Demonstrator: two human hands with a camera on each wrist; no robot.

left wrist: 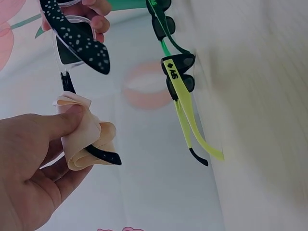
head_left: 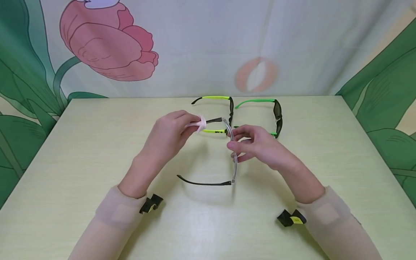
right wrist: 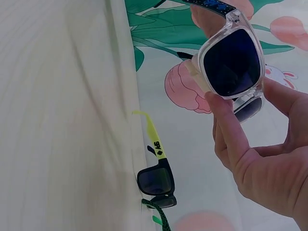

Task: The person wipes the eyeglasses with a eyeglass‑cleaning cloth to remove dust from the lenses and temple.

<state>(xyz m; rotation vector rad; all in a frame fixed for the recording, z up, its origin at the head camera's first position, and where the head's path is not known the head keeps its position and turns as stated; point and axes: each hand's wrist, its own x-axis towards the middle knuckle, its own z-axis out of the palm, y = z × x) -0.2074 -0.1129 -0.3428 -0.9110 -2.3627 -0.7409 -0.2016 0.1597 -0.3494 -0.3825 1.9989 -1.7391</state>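
Observation:
Sunglasses with a clear frame [head_left: 235, 169] and dark speckled temples are held up above the table. My right hand [head_left: 258, 146] pinches their front near the nose bridge, as the dark lens [right wrist: 233, 62] and fingers show in the right wrist view. On the far side, my left hand [head_left: 167, 131] pinches a pale folded cloth [left wrist: 82, 132] round one temple. The black temple tip [left wrist: 103, 155] sticks out of the cloth's folds. The other temple [head_left: 204, 183] points left, free of both hands.
Black sunglasses with yellow temples [head_left: 216, 97] lie behind the hands, near the table's back edge. Just right of them are sunglasses with green temples [head_left: 260, 100], partly behind my right hand. A flower-printed curtain [head_left: 201, 47] hangs behind the table [head_left: 81, 151].

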